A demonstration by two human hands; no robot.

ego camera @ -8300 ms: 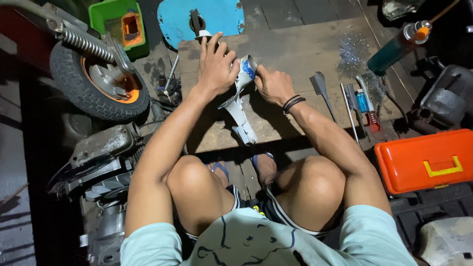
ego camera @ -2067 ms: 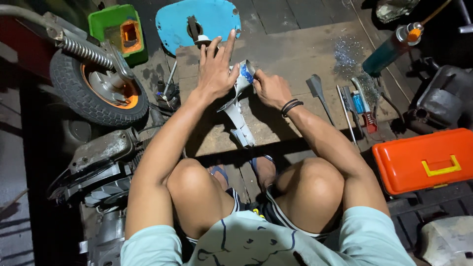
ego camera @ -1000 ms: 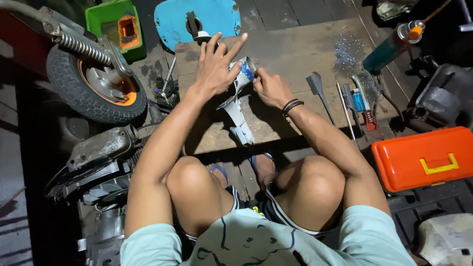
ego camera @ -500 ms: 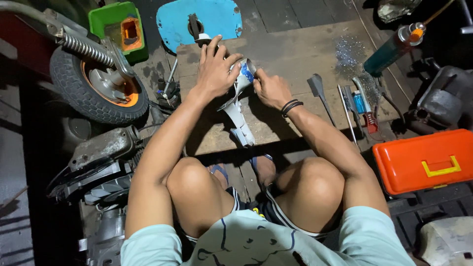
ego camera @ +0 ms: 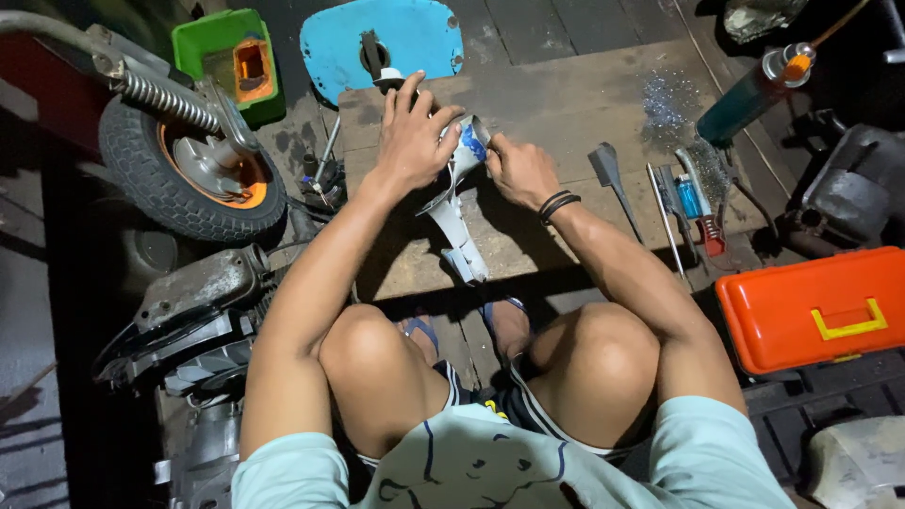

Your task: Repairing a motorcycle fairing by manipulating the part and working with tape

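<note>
A long grey-white plastic panel (ego camera: 454, 224) with a blue patch near its top lies on a wooden board (ego camera: 566, 104), its upper end raised. My left hand (ego camera: 412, 137) rests over that upper end, fingers spread and bent around it. My right hand (ego camera: 517, 170) grips the panel's top edge from the right, next to the blue patch. A dark wristband sits on my right wrist. I sit low with both knees up, feet in sandals at the board's near edge.
A small wheel with an orange hub (ego camera: 193, 170) and a spring shock stands at left above grey engine parts (ego camera: 193, 302). A green box (ego camera: 231, 58), a blue panel (ego camera: 382, 42), hand tools (ego camera: 679, 203), a spray can (ego camera: 754, 90) and an orange toolbox (ego camera: 815, 306) surround the board.
My left hand's fingers, spread wide and lifted a second ago, have curled down onto the panel's top. My right hand has stayed on the panel.
</note>
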